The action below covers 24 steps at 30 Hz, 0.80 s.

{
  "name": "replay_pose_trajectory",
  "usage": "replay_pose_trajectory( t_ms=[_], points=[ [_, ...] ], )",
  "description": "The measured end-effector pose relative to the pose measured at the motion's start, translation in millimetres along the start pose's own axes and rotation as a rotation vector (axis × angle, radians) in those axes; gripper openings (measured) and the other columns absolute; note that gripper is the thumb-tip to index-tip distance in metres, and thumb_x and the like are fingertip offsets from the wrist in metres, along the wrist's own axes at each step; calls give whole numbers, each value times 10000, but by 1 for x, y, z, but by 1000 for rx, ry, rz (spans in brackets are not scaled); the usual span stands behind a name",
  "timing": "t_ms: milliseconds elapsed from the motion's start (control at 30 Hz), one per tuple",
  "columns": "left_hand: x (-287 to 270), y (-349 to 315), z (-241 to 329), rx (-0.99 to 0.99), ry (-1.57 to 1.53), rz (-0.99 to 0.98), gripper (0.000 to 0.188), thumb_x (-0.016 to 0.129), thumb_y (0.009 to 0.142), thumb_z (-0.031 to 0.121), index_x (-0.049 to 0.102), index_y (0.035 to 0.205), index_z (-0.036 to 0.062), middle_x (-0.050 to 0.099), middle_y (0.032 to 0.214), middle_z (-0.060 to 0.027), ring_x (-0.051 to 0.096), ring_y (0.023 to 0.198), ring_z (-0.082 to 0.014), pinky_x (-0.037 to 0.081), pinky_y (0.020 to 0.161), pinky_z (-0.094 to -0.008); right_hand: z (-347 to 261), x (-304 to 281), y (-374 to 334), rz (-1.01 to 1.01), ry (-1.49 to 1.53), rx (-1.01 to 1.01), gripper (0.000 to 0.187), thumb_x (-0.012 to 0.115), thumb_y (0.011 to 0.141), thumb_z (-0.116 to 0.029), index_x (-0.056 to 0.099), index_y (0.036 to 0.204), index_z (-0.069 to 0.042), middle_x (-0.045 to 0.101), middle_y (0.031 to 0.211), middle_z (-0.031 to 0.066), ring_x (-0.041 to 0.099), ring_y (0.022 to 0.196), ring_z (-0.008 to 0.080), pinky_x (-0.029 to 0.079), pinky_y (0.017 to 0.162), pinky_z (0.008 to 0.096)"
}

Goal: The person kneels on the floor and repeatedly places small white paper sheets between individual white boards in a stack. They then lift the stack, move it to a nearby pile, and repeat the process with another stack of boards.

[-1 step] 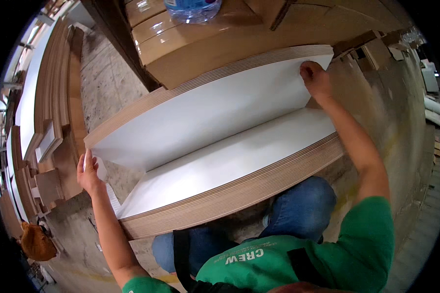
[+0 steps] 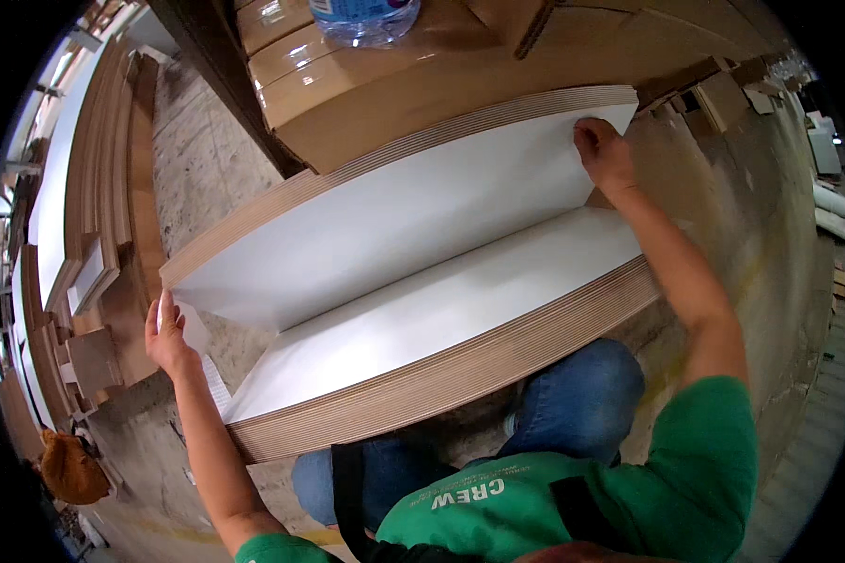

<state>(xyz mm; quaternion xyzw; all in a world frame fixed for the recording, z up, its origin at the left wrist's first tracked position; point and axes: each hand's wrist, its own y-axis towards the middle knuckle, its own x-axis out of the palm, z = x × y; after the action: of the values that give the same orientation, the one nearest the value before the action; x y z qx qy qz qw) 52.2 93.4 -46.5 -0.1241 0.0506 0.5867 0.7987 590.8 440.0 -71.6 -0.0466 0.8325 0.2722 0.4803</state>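
Observation:
Several wood-edged boards with white faces form an upper stack (image 2: 385, 206), which leans back against a cardboard box. In front of it, a lower stack of boards (image 2: 441, 319) lies white face up, its brown layered edges toward my knees. My left hand (image 2: 169, 342) is at the upper stack's left end, fingers stretched upward and touching the corner. Against the white face near the right end of that stack, my right hand (image 2: 607, 161) has its fingers curled in. Whether a thin edge is pinched there I cannot make out.
Behind the boards stands a taped cardboard box (image 2: 413, 84) with a clear plastic bottle (image 2: 366, 23) on top. Long boards (image 2: 94, 188) are piled at the left. A brown-orange item (image 2: 73, 467) lies on the concrete floor at lower left.

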Motion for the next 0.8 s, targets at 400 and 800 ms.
replay_pose_trajectory(
  t_ms=[400, 800],
  points=[
    [-21, 4, 14, -72, -3, -38, 340, 671, 744, 120, 566, 1062, 62, 639, 948, -15, 578, 844, -101, 424, 742, -258, -17, -35, 17, -84, 814, 500, 185, 652, 785, -178, 558, 808, -21, 584, 719, 50, 536, 617, 138, 453, 549, 262],
    [-46, 22, 5, -142, -81, -262, 549, 627, 814, 212, 400, 1263, -7, 463, 1255, -94, 508, 1075, -190, 373, 859, -274, -9, -16, 19, -104, 424, 213, 185, 588, 789, -117, 497, 930, -40, 579, 769, 70, 575, 695, 174, 454, 663, 259]
  ],
)
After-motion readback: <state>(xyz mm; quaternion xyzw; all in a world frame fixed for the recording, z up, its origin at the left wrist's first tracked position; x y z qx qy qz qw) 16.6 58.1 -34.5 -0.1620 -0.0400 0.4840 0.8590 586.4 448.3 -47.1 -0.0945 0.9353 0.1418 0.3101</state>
